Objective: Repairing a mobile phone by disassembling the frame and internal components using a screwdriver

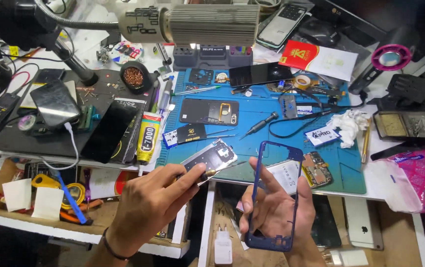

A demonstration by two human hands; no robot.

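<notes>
My right hand (277, 207) holds a dark blue phone middle frame (273, 194) upright over the bench's front edge, thumb across its left rail. My left hand (154, 202) pinches a thin tool with a brass-coloured tip (207, 172), pointing right toward the frame. Just beyond that tip a phone part with a metal shield (212, 156) lies on the blue work mat (271, 123). A phone circuit board (316, 169) and a white battery (284, 174) rest on the mat behind the frame.
On the mat lie a black back cover (208, 111), a screwdriver (259, 124), a dark screen (259, 74), tape roll (301, 81) and crumpled tissue (348, 124). A glue tube (147, 136) and phones lie left. A lamp head (207, 22) hangs above. Open drawers sit below the bench.
</notes>
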